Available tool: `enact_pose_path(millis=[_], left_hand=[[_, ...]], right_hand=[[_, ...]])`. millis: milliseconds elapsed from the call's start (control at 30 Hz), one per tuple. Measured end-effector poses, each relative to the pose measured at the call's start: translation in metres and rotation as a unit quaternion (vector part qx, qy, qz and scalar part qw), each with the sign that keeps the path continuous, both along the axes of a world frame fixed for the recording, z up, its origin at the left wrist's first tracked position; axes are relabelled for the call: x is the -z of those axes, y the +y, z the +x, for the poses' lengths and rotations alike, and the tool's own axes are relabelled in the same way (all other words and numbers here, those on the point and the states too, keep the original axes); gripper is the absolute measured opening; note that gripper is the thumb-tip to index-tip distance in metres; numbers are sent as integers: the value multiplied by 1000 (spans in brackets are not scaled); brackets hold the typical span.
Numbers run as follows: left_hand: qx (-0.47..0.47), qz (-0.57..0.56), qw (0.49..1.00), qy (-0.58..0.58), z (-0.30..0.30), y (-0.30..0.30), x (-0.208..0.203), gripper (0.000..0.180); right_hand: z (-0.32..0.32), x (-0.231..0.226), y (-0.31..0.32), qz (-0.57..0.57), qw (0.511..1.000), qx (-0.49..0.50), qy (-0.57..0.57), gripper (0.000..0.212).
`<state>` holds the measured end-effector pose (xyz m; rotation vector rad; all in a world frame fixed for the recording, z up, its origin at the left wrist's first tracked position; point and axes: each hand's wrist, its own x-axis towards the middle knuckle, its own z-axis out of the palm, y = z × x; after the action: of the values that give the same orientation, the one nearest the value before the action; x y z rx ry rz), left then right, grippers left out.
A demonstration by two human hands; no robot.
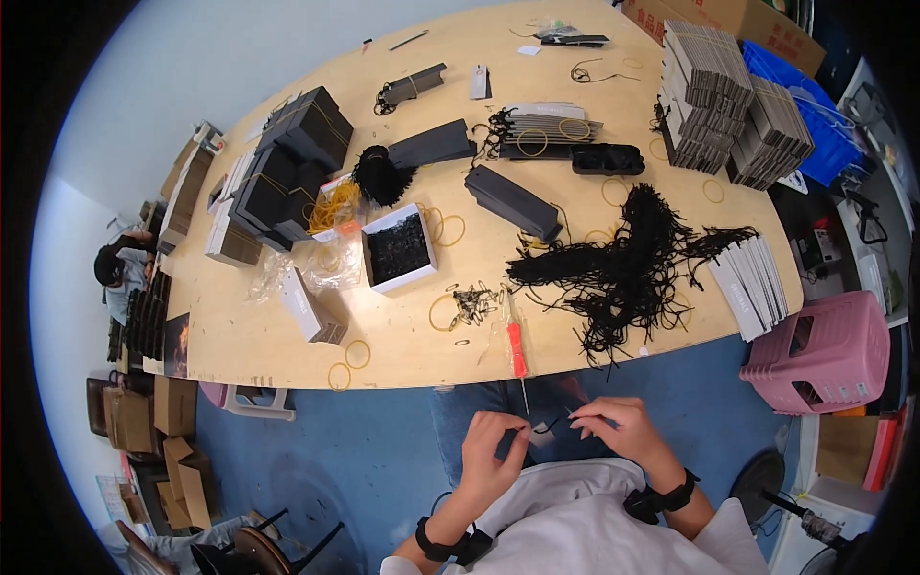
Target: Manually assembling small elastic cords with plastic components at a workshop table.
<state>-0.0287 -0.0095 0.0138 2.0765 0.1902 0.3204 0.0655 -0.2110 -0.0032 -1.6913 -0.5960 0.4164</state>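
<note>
In front of my lap, beyond the table's near edge, both hands are raised and closed in pinches. A short black cord [551, 425] spans the gap between them. My left hand [492, 452] pinches one end between thumb and forefinger. My right hand [625, 427] grips the other end at its fingertips, where a small detail is too tiny to make out. Just above, a red-handled screwdriver [517, 350] lies with its shaft past the table edge. Near it are a pile of small metal clips [474, 305] and a large heap of black cords [637, 264].
The wooden table [412, 350] carries black card stacks [307, 129], a white box of small black parts [401, 251], yellow rubber bands [335, 208] and fanned grey tags [752, 287]. A pink stool [819, 353] stands right. At far left, another person [120, 273] works.
</note>
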Motion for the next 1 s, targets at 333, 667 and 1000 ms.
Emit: enact_pose_path(millis=[333, 667, 1000], left_hand=[[-37, 34, 998, 43, 1, 10, 54, 11], [-78, 147, 979, 117, 25, -1, 93, 17], [-90, 186, 964, 169, 38, 16, 96, 24]], right_hand=[[-2, 69, 39, -80, 989, -12, -122, 4], [-1, 149, 79, -107, 968, -118, -193, 30], [3, 116, 92, -239, 913, -200, -265, 30]])
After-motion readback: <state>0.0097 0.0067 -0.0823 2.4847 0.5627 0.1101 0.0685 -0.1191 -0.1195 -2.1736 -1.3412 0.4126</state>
